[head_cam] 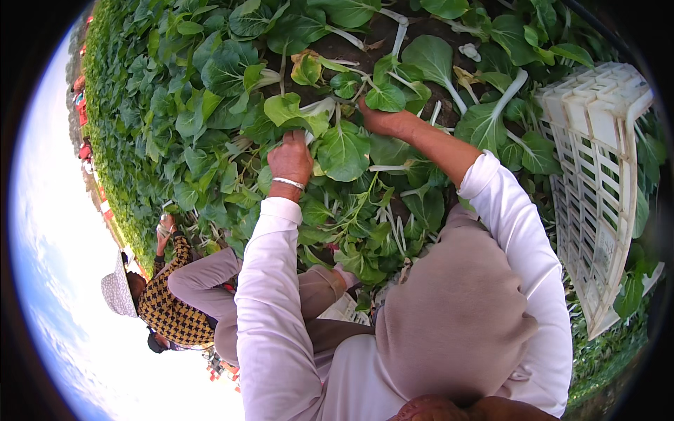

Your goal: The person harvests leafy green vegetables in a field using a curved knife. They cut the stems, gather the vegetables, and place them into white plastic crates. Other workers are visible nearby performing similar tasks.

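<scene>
My left hand, with a silver bracelet at the wrist, has its fingers curled at the pale stalks of a bok choy plant. A yellow-green leaf of that plant partly covers the fingertips. My right hand reaches in low from the other side, close to the plant's base. Leaves and a small round leaf hide its fingers, so its grip cannot be seen. A broad green leaf hangs between the two hands.
A white plastic crate stands tilted at the right. Cut leaves with white stalks litter the dark soil. Dense leafy rows fill the left. Another person in a patterned top and hat crouches nearby, holding something shiny.
</scene>
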